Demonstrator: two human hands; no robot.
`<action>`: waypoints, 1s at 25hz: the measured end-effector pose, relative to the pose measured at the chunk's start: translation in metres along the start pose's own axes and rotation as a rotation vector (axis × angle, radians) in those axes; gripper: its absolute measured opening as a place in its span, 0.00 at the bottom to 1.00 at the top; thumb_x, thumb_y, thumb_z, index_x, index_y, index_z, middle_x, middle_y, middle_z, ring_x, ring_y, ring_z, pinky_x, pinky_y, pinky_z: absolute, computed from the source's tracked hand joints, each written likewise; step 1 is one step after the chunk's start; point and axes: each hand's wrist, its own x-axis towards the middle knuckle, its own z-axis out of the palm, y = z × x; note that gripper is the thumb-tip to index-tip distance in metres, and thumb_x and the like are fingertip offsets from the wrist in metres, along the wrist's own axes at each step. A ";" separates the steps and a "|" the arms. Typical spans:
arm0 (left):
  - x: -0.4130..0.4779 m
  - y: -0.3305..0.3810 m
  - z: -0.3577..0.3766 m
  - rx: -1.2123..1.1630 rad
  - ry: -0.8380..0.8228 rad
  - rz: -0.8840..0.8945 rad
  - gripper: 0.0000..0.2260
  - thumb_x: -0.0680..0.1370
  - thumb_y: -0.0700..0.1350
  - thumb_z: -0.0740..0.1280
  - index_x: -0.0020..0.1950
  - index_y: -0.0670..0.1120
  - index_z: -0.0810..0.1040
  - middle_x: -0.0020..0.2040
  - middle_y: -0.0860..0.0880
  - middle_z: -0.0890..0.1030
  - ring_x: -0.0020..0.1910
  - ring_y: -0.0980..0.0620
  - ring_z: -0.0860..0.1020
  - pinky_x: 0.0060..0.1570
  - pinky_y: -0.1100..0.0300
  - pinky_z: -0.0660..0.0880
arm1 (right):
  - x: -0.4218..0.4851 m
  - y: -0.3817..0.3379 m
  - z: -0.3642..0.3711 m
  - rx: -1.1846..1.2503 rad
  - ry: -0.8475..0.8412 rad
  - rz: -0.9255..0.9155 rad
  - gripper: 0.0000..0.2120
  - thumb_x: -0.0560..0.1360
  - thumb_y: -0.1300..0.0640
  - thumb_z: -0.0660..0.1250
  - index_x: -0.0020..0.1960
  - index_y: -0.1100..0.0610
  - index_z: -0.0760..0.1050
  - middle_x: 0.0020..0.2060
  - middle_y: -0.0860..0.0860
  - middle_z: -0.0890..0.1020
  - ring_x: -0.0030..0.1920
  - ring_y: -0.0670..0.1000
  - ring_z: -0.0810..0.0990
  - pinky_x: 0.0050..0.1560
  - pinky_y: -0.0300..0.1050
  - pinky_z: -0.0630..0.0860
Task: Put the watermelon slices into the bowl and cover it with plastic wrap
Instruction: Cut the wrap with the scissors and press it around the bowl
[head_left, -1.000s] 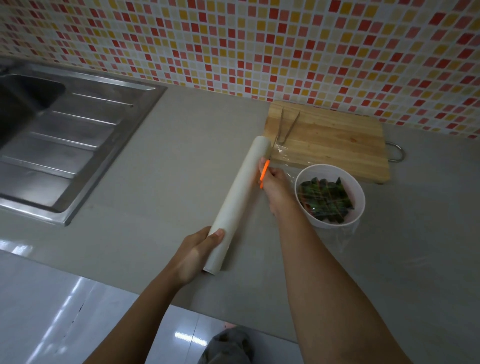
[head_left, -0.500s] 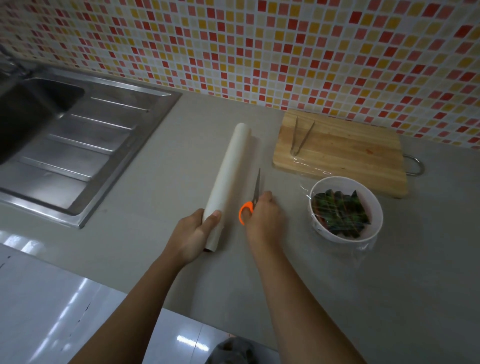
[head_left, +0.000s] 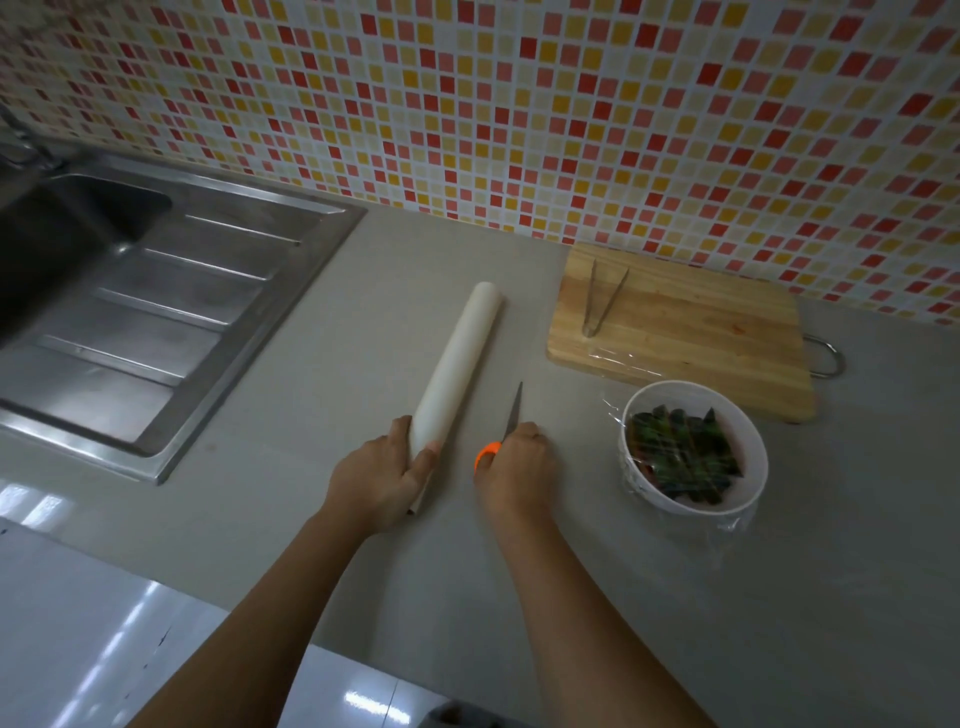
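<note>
Grey table (head_left: 519, 597): left hand (head_left: 382, 480) still wrapped around plastic wrap roll (head_left: 457, 371); right hand (head_left: 519, 467) still clutching orange-handled scissors (head_left: 501, 434), now lowered flat; covered bowl (head_left: 693, 449) at 3 o'clock.

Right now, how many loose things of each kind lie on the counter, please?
Wrap roll: 1
Scissors: 1
Bowl: 1
Cutting board: 1
Tongs: 1
Total: 5
</note>
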 end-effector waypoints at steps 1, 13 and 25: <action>0.000 0.001 0.002 0.039 -0.007 0.005 0.21 0.81 0.59 0.52 0.67 0.48 0.64 0.53 0.44 0.82 0.45 0.42 0.82 0.45 0.52 0.77 | -0.001 -0.001 0.000 -0.010 -0.007 0.009 0.12 0.75 0.58 0.60 0.56 0.62 0.68 0.56 0.59 0.78 0.56 0.58 0.78 0.53 0.48 0.74; 0.010 0.018 -0.010 0.264 -0.031 -0.147 0.42 0.73 0.72 0.49 0.79 0.47 0.48 0.68 0.44 0.72 0.62 0.40 0.74 0.54 0.49 0.73 | 0.006 -0.011 -0.035 0.045 0.133 -0.134 0.16 0.75 0.49 0.59 0.58 0.58 0.70 0.56 0.57 0.75 0.57 0.59 0.75 0.50 0.49 0.72; 0.036 0.181 0.056 -0.831 -0.214 -0.211 0.27 0.82 0.57 0.51 0.40 0.41 0.81 0.50 0.34 0.82 0.52 0.38 0.80 0.60 0.44 0.74 | 0.073 0.173 -0.149 0.467 0.304 0.325 0.23 0.79 0.44 0.53 0.61 0.62 0.70 0.60 0.62 0.75 0.59 0.62 0.73 0.56 0.51 0.69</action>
